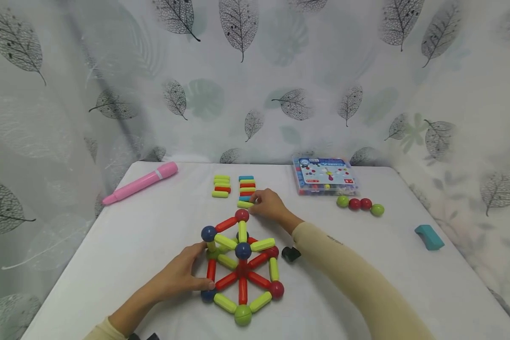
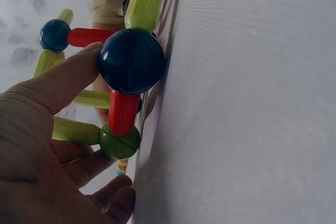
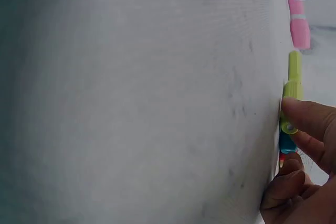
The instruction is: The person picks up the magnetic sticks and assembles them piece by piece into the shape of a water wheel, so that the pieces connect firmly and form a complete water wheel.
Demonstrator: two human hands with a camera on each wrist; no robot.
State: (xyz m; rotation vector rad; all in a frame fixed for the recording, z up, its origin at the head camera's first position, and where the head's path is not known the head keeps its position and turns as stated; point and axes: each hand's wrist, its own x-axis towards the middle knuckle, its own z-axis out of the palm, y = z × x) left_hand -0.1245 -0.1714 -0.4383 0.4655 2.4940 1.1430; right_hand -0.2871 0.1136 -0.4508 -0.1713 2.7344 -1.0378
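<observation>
A structure of red and green rods joined by balls (image 1: 242,264) stands on the white table (image 1: 110,255). My left hand (image 1: 182,276) steadies its left side, thumb against a dark blue ball (image 2: 131,60) and fingers near a green ball (image 2: 119,142). My right hand (image 1: 269,205) reaches behind the structure and pinches a yellow-green rod (image 1: 245,204) at the near end of a row of loose rods (image 1: 246,188). In the right wrist view the fingertips (image 3: 307,121) press on that rod (image 3: 290,98).
A second short row of rods (image 1: 221,186) lies to the left of the first. A pink pen (image 1: 141,183) lies far left, a toy box (image 1: 325,175) far right, loose balls (image 1: 360,204) beside it, a teal block (image 1: 429,236) near the right edge.
</observation>
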